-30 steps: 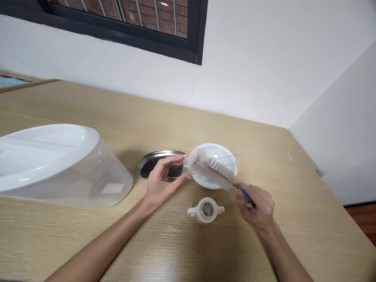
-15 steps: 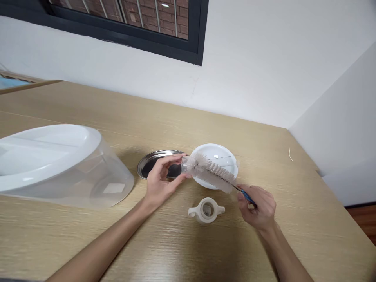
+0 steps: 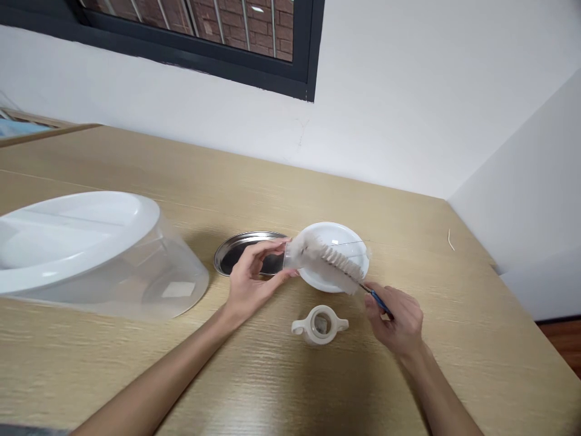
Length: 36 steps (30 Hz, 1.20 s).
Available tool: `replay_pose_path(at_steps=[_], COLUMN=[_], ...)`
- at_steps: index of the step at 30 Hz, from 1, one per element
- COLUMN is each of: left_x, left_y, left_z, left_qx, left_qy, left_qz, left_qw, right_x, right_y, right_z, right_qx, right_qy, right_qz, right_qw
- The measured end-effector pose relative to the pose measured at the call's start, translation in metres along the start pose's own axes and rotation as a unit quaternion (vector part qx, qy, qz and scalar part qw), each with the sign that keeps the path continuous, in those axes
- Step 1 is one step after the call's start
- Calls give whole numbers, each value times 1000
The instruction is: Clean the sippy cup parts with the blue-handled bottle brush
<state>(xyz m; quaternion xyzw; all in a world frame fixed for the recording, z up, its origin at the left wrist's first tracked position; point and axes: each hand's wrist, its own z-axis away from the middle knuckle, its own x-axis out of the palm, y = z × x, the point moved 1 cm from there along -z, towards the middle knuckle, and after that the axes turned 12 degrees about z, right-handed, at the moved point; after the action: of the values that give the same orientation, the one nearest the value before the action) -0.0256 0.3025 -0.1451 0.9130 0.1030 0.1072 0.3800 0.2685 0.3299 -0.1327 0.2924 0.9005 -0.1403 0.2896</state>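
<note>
My left hand (image 3: 254,275) is closed on a small clear cup-like piece (image 3: 287,257), thumb and fingers on either side of it. White bristles of a bottle brush (image 3: 333,263) press against its mouth; how far they go in is hidden. In my right hand (image 3: 397,318) is the brush's blue handle, gripped between thumb and fingers. A cream two-handled bottle (image 3: 321,326) stands upright below the brush, its round mouth facing up. Behind the brush lies a white plate-like lid (image 3: 347,233), partly covered by the bristles. An oval metal tray (image 3: 227,253) sits behind my left hand.
On the left stands a large translucent container (image 3: 181,266) with a white lid (image 3: 145,209). A short pale strip (image 3: 450,240) lies far right on the wooden table (image 3: 408,224). The white wall (image 3: 376,103) and a dark-framed window (image 3: 313,54) rise behind.
My right hand and the brush have shifted slightly left, the bristles blurred and closer over the clear piece. My left hand keeps its hold.
</note>
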Motion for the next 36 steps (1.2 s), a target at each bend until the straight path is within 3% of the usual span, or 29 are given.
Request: replay_pose_path(at_steps=[4, 9, 15, 20, 25, 36], left_x=[3, 3, 3, 3, 3, 5], left_y=[3, 1, 2, 2, 3, 6], left_z=[-4, -7, -8, -6, -5, -6], left_qx=[-14, -28, -42, -44, -54, 54], left_qy=[5, 18, 31, 13, 17, -16], left_qz=[44, 92, 125, 102, 80, -8], left_qw=[999, 995, 991, 994, 995, 998], right_x=[-1, 0, 1, 0, 0, 2], right_y=[2, -1, 1, -1, 1, -3], right_z=[0, 1, 2, 2, 2, 3], right_qx=[42, -18, 49, 0, 45, 32], right_qy=[29, 9, 36, 14, 23, 0], right_qz=[18, -7, 33, 4, 23, -2], right_qw=[999, 1000, 998, 1000, 998, 999])
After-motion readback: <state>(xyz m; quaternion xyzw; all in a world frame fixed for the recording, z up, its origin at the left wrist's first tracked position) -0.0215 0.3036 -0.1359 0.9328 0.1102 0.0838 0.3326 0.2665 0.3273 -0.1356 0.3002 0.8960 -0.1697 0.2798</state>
